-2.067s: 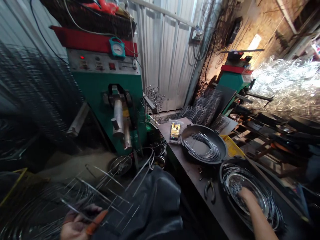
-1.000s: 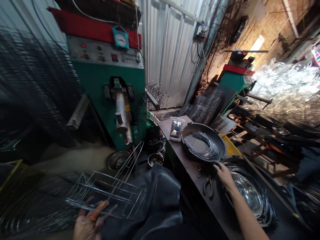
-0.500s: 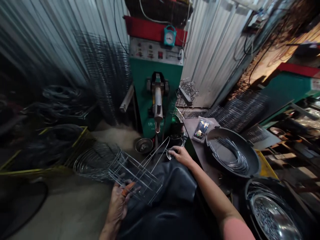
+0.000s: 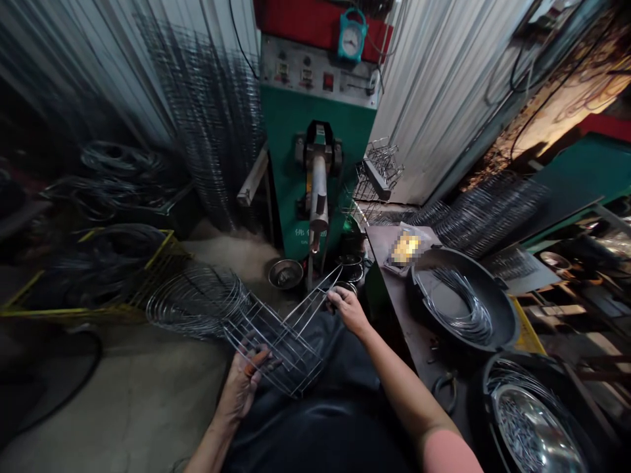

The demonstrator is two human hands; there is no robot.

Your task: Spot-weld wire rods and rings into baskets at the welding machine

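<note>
My left hand grips the near side of a wire rack held over my lap; an orange-handled tool lies in the same hand. My right hand is closed at the rack's far end, beside its long wire prongs. A green spot-welding machine stands just beyond, its arm pointing down toward the prongs.
A dark table on the right bears a phone, a black pan of wire rings and a second pan with a steel bowl. Pliers lie between them. Wire coils and stacked wire grids fill the left floor.
My right hand left the pan on the table and came across to the far end of the rack. My view swung left toward the machine.
</note>
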